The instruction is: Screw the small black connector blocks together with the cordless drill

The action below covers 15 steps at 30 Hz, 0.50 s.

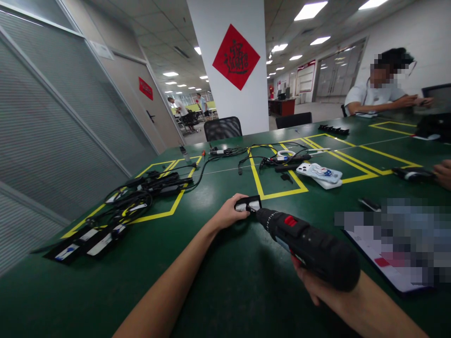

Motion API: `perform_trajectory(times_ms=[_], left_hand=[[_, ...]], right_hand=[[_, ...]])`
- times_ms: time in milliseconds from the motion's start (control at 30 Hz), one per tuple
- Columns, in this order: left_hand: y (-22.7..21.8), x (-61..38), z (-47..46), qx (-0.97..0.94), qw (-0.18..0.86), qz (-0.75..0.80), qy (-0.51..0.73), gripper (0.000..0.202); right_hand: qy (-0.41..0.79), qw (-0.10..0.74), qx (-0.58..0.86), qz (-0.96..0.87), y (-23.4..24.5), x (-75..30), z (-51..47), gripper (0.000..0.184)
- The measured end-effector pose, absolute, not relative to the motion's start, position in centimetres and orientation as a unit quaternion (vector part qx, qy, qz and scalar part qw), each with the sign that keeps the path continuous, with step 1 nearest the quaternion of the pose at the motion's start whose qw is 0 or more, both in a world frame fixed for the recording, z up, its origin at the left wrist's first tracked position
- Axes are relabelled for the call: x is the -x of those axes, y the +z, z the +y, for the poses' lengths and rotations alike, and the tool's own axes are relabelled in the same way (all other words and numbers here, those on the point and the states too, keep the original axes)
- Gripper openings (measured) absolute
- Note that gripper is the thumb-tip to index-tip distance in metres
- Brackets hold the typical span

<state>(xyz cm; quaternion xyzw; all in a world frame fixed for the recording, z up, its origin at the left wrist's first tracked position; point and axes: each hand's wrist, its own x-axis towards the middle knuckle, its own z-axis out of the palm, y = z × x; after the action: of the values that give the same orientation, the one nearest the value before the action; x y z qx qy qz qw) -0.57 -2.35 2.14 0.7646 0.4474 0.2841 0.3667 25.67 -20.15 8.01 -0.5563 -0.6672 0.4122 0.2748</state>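
Observation:
My right hand (312,281) is wrapped round the handle of a black cordless drill (299,239) with a red switch on top. The drill points forward and left. Its bit meets, or nearly meets, a small black part with a white face (254,205); exact contact cannot be made out. My left hand (232,212) grips that part at its left end, thumb in front and fingers behind, on the green table (211,291). The drill's body hides much of my right hand's fingers.
Tangled black cables and power strips (155,188) lie at left. Phones (319,174), another corded tool (285,160) and yellow tape rectangles (285,193) are ahead. A clipboard with papers (387,263) lies at right. A person (378,91) sits at far right; another hand (443,173) shows at the right edge.

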Motion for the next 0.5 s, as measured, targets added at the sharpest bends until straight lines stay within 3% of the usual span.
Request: perform_trajectory(times_ms=[500], left_hand=[[1.93, 0.63, -2.21, -0.763, 0.365, 0.455, 0.28, 0.05]], right_hand=[[0.467, 0.238, 0.603, -0.602, 8.27, -25.53, -20.21, 0.019]])
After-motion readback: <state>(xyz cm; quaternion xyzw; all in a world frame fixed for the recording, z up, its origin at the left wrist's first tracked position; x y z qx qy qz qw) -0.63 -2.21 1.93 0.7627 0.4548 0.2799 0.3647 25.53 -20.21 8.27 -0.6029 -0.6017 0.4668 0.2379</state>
